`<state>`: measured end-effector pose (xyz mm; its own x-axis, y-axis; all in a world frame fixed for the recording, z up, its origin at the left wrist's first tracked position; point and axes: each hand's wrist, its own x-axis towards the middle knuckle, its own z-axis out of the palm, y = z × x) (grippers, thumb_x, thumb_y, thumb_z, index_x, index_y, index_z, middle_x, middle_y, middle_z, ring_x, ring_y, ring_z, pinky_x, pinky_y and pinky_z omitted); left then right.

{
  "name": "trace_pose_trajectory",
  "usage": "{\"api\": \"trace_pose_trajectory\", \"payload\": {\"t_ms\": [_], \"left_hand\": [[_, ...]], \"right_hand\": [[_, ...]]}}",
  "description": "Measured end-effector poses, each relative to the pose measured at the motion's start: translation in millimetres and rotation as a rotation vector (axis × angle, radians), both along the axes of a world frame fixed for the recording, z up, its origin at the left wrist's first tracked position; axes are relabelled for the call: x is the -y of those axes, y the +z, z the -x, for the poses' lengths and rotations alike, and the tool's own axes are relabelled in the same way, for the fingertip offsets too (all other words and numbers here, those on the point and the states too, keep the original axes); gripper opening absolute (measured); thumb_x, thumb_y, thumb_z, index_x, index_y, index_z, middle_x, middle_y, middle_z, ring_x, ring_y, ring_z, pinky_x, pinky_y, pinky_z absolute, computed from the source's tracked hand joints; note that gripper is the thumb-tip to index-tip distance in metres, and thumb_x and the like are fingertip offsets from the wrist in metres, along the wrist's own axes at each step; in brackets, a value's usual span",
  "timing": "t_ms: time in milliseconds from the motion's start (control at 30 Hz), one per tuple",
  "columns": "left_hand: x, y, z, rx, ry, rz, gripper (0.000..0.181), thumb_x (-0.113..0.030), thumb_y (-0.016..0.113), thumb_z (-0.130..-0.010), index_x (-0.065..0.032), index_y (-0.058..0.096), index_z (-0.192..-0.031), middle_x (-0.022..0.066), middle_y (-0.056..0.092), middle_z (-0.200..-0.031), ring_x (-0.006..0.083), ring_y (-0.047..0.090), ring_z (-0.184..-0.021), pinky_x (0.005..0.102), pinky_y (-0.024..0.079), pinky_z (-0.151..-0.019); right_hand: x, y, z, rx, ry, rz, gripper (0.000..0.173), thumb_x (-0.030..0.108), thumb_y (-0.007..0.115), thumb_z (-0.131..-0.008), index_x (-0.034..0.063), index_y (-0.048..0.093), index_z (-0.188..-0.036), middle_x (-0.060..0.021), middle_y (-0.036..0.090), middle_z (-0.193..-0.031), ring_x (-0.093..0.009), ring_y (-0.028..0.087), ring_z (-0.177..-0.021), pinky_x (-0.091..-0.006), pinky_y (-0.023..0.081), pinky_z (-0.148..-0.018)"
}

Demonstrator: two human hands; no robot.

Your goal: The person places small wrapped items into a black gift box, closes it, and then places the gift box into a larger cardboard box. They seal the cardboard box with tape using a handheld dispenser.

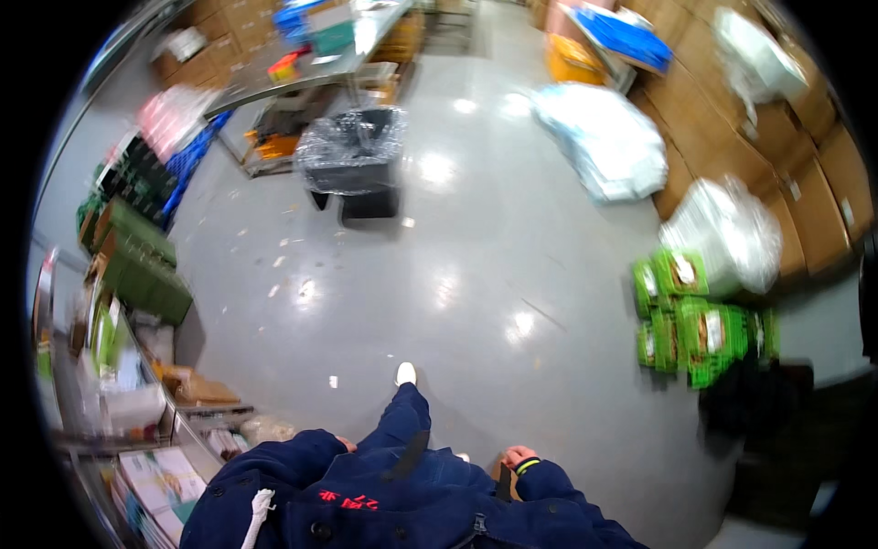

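Observation:
My right hand (pixel 519 456) is low at the front of my dark blue jacket, its fingers bent over a brown object (pixel 495 471) that looks like cardboard. Most of that object is hidden behind the jacket and a dark strap (pixel 505 483). On the other side, only a small part of my left hand (pixel 348 445) shows past its sleeve; its fingers are hidden. One white shoe (pixel 406 374) is forward on the grey floor (pixel 425 295).
Ahead stands a black bin (pixel 353 177) with a clear plastic liner, beside a metal table (pixel 274 79). Green crates (pixel 710 333) and plastic-wrapped bundles (pixel 603 141) line the right, before stacked cardboard boxes (pixel 748 158). Shelving (pixel 195 446) with booklets (pixel 161 480) runs along the left.

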<state>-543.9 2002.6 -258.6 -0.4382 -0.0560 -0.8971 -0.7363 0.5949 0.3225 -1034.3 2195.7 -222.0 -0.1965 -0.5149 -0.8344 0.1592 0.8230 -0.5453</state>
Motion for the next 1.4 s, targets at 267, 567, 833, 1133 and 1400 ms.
{"api": "trace_pose_trajectory", "payload": {"t_ms": [267, 567, 833, 1133, 1400], "left_hand": [[94.4, 11.1, -106.0, -0.100, 1.711, -0.252, 0.038, -0.027, 0.051, -0.086, -0.0080, 0.051, -0.119, 0.0210, 0.063, -0.100, 0.0274, 0.065, -0.078, 0.0373, 0.052, -0.066], [280.4, 75.1, -135.8, -0.436, 2.091, 0.098, 0.034, -0.025, 0.052, -0.086, -0.0045, 0.052, -0.113, 0.0162, 0.066, -0.068, 0.0127, 0.044, -0.036, 0.0284, 0.036, -0.036], [430.5, 86.5, -188.8, -0.471, 2.153, 0.049, 0.034, -0.022, 0.055, -0.085, 0.0032, 0.054, -0.108, 0.0134, 0.062, -0.081, 0.0257, 0.065, -0.058, 0.0309, 0.042, -0.042], [530.0, 127.0, -279.6, -0.344, 2.551, 0.168, 0.033, -0.022, 0.055, -0.084, -0.0011, 0.052, -0.110, 0.0169, 0.063, -0.068, 0.0180, 0.052, -0.040, 0.0279, 0.037, -0.036], [736.4, 197.7, -364.9, -0.586, 2.232, 0.315, 0.032, -0.022, 0.050, -0.090, -0.0024, 0.047, -0.115, 0.0151, 0.063, -0.067, 0.0127, 0.046, -0.034, 0.0250, 0.039, -0.035]], "right_hand": [[270.7, 34.5, -44.5, -0.037, 0.298, -0.063, 0.034, 0.019, 0.051, -0.087, -0.0044, 0.050, -0.111, -0.0215, 0.065, -0.087, -0.028, 0.066, -0.072, -0.0333, 0.051, -0.056], [519.5, 53.4, -123.5, 0.029, 0.459, -0.009, 0.029, 0.011, 0.053, -0.086, -0.0035, 0.052, -0.111, -0.0168, 0.064, -0.086, -0.025, 0.065, -0.068, -0.0323, 0.054, -0.060], [715.3, 32.8, -157.7, -0.021, 0.549, -0.056, 0.028, 0.014, 0.058, -0.083, 0.0006, 0.055, -0.107, -0.0122, 0.066, -0.084, -0.021, 0.065, -0.064, -0.0276, 0.049, -0.052], [1053.4, 5.3, -236.6, -0.098, 0.650, 0.378, 0.043, 0.008, 0.064, -0.074, -0.0060, 0.050, -0.112, -0.0134, 0.063, -0.071, -0.019, 0.062, -0.059, -0.0315, 0.051, -0.057], [1307.0, 90.6, -361.2, 0.147, 0.194, 0.465, 0.062, 0.017, 0.069, -0.078, 0.0010, 0.036, -0.128, -0.0147, 0.061, -0.093, -0.022, 0.063, -0.071, -0.0301, 0.048, -0.051]]}}
